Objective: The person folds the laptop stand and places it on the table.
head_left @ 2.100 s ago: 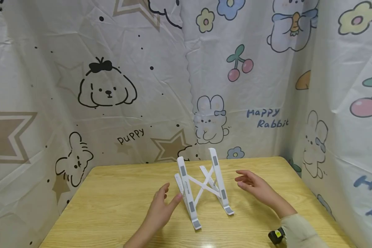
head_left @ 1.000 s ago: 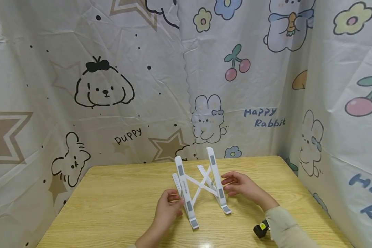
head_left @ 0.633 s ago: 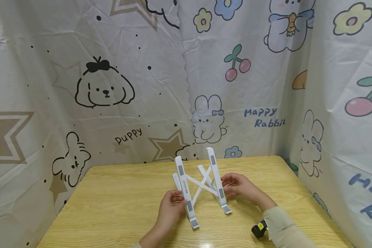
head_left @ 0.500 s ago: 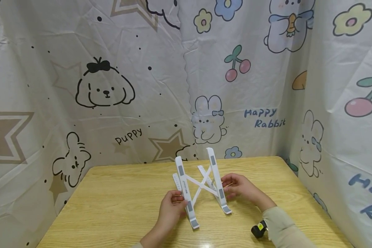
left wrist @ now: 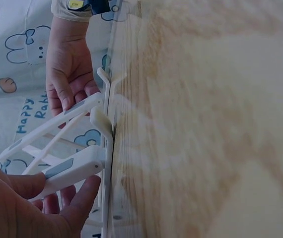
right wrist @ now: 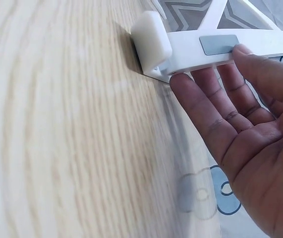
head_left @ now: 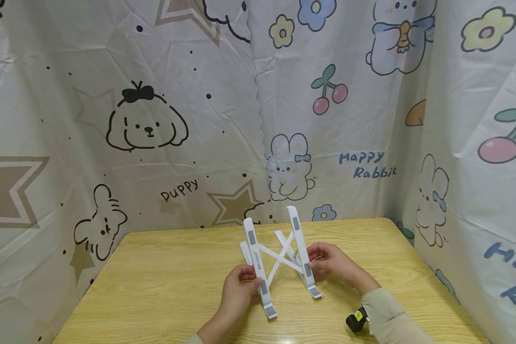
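A white folding laptop stand [head_left: 279, 259] with grey pads stands opened out on the table, its two sloping rails joined by a crossed brace. At the left rail, my left hand [head_left: 237, 289] pinches the lower half, thumb on the top face and fingers beneath, as the rail [left wrist: 74, 171] shows in the left wrist view. My right hand [head_left: 337, 265] holds the right rail from outside. In the right wrist view, its thumb lies at the edge of a grey pad [right wrist: 218, 44] and the fingertips reach under the rail, near the upturned front hook [right wrist: 154, 42].
The stand rests on a light wood-grain table [head_left: 163, 282]. Behind and beside the table hangs a pale curtain [head_left: 223, 57] printed with cartoon puppies, rabbits and stars. A small black device [head_left: 356, 321] with a yellow label sits at my right sleeve [head_left: 389, 313].
Both hands have come inward from beside the stand and taken hold of its rails, the right hand moving left the most. The stand has stayed in place.
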Motion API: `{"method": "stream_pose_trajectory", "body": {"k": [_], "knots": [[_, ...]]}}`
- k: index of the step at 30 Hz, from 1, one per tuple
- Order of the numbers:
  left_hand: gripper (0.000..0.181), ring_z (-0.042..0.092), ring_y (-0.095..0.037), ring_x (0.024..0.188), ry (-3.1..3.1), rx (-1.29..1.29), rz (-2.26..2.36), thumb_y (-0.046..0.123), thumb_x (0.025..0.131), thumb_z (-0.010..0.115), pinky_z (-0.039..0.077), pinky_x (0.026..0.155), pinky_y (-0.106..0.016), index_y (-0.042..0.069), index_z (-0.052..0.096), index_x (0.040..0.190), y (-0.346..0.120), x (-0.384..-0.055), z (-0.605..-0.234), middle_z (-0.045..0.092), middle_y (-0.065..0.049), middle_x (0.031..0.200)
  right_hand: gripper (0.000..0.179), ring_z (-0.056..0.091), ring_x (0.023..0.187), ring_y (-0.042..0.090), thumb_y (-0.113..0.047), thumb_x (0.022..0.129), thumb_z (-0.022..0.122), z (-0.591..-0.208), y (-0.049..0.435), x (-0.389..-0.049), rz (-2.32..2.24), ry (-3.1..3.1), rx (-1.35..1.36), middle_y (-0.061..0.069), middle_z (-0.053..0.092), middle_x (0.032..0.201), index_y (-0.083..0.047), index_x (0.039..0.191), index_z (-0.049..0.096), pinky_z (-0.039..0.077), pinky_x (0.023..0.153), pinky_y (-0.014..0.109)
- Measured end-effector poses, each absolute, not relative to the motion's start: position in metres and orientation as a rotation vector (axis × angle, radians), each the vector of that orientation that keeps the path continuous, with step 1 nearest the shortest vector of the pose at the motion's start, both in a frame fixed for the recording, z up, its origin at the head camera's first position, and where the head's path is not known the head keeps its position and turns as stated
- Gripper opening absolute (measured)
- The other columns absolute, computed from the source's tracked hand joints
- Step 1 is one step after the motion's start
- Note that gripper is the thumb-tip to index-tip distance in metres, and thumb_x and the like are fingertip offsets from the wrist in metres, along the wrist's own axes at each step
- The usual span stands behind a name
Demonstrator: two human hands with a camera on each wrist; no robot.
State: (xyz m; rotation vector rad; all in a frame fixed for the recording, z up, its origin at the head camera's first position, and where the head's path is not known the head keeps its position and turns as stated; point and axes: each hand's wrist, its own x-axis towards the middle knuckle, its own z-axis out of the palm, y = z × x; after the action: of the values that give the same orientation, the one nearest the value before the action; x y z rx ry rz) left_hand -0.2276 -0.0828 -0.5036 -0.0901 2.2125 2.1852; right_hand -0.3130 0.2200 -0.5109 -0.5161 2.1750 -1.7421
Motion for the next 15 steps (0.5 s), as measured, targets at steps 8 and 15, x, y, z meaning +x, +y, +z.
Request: {"method": "stream_pose_trajectory", "body": {"k": [8, 15], "knots": [[0.035, 0.064, -0.021, 0.086, 2.208, -0.088, 2.195, -0.002, 0.091, 0.073, 0.064, 0.071, -0.049, -0.004, 0.058, 0.123, -0.0838, -0.2295, -0.5066, 0.061, -0.016, 0.109, 0.041, 0.068, 0.093, 0.022, -0.007, 0.093, 0.074, -0.5147, 0.2185, -0.3122, -1.781, 2.155, -0.476, 0.014, 0.067, 0.109, 0.006, 0.128, 0.057, 0.064, 0.078, 0.048], [0.032, 0.065, -0.020, 0.084, 2.210, -0.055, 2.209, -0.004, 0.089, 0.074, 0.064, 0.069, -0.050, -0.004, 0.059, 0.118, -0.0854, -0.2312, -0.5054, 0.062, -0.014, 0.105, 0.040, 0.068, 0.092, 0.023, -0.008, 0.093, 0.075, -0.5194, 0.2180, -0.3107, -1.819, 2.125, -0.444, 0.014, 0.066, 0.106, 0.005, 0.127, 0.057, 0.064, 0.078, 0.047]]}}
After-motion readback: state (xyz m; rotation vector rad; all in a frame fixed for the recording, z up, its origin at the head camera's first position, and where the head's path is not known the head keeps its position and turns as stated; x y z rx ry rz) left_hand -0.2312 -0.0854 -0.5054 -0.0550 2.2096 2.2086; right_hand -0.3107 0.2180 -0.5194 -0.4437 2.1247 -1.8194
